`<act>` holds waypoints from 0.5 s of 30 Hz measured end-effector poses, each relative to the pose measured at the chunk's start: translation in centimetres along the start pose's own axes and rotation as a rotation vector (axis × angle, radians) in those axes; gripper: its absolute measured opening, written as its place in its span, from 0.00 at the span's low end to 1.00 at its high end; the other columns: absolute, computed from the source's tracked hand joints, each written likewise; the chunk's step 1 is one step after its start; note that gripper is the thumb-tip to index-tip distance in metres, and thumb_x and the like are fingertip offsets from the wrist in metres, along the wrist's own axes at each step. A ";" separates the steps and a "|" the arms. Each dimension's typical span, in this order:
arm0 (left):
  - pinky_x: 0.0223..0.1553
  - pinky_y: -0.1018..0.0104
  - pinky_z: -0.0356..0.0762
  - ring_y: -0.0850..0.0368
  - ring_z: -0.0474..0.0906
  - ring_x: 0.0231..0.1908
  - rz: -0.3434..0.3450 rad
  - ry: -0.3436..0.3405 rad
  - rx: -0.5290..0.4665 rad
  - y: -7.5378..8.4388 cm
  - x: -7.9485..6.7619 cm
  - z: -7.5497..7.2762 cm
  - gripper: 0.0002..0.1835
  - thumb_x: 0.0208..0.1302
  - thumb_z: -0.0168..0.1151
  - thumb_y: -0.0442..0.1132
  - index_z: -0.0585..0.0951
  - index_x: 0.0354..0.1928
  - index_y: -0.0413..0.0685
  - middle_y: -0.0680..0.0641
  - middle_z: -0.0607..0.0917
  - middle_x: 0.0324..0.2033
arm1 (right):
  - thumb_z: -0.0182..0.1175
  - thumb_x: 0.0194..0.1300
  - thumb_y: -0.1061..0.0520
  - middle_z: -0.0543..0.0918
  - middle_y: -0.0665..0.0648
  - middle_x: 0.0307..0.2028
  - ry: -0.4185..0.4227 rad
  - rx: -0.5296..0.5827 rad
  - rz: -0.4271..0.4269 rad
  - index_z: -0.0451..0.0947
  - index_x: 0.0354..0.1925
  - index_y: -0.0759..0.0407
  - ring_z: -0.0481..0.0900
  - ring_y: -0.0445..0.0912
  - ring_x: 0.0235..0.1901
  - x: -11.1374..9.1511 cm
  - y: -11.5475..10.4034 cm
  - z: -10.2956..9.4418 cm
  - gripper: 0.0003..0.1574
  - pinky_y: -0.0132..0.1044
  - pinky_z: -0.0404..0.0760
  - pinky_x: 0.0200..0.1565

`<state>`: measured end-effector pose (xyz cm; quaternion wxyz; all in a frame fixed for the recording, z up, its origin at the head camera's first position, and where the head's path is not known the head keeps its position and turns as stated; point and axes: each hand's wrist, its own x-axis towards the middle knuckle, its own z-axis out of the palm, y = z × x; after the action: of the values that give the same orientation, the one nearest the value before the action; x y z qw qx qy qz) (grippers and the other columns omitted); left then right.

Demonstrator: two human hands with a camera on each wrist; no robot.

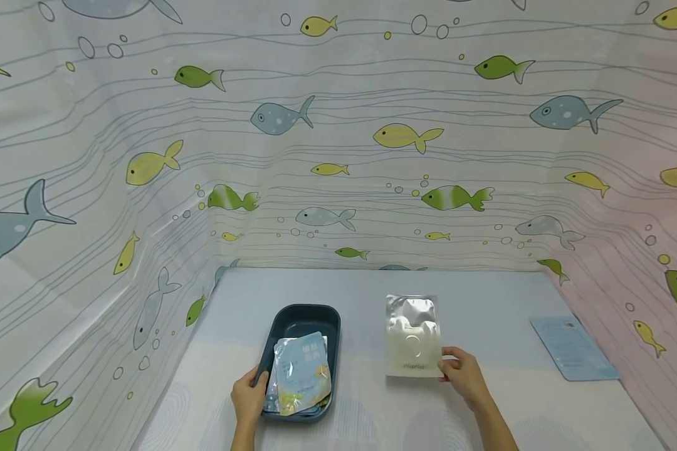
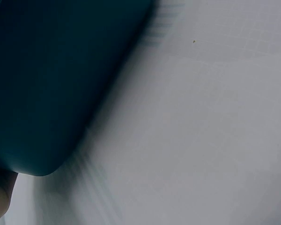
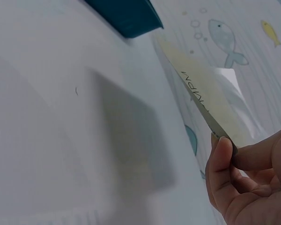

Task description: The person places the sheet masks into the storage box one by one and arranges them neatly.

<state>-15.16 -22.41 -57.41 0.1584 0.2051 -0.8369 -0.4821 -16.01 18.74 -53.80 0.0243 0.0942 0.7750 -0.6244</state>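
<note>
My left hand (image 1: 249, 396) grips the left rim of a dark teal tray (image 1: 303, 311), thumb over the edge. Inside the tray lies a loose pile of sachets, a light blue and yellow face mask sachet (image 1: 301, 373) on top. The left wrist view shows mostly the tray's outer wall (image 2: 51, 84) and one finger at its lower corner. To the right, my right hand (image 1: 464, 376) pinches a cream and silver sachet (image 1: 413, 338) by its lower right edge. In the right wrist view this sachet (image 3: 201, 89) is held above the table, casting a shadow.
A flat light blue packet (image 1: 574, 348) lies at the table's right side. The pale table (image 1: 367, 288) is bordered at the back and sides by fish-patterned sheeting (image 1: 344, 150).
</note>
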 end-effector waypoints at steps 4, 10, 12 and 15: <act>0.47 0.40 0.72 0.29 0.76 0.47 -0.002 -0.006 0.002 -0.1 0.0 0.0 0.16 0.61 0.56 0.28 0.76 0.49 0.22 0.25 0.79 0.44 | 0.52 0.61 0.73 0.84 0.67 0.33 -0.027 0.012 -0.022 0.71 0.49 0.78 0.83 0.52 0.29 0.0 -0.4 1.2 0.16 0.35 0.81 0.28; 0.45 0.42 0.73 0.30 0.77 0.46 -0.002 -0.002 0.008 -0.2 0.1 0.0 0.16 0.61 0.57 0.28 0.76 0.49 0.23 0.26 0.80 0.43 | 0.52 0.61 0.72 0.84 0.67 0.33 -0.063 0.012 -0.039 0.71 0.49 0.78 0.83 0.52 0.29 -0.2 -1.0 2.6 0.17 0.37 0.81 0.29; 0.43 0.44 0.74 0.31 0.78 0.44 0.004 0.001 0.013 -0.2 0.1 0.0 0.16 0.60 0.57 0.29 0.77 0.48 0.23 0.26 0.81 0.42 | 0.53 0.61 0.72 0.84 0.67 0.33 -0.079 0.010 -0.047 0.71 0.49 0.78 0.83 0.52 0.29 -0.3 -1.3 3.0 0.17 0.37 0.81 0.29; 0.41 0.45 0.75 0.32 0.79 0.42 0.008 0.008 0.014 -0.2 0.1 0.0 0.16 0.60 0.57 0.29 0.77 0.48 0.23 0.27 0.81 0.41 | 0.52 0.61 0.72 0.84 0.67 0.33 -0.109 0.008 -0.064 0.70 0.49 0.78 0.82 0.52 0.29 -0.4 -1.6 3.7 0.17 0.36 0.81 0.29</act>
<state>-15.26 -22.56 -57.63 0.1621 0.2048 -0.8405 -0.4747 -16.19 14.79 -53.03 0.0464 0.0354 0.7726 -0.6322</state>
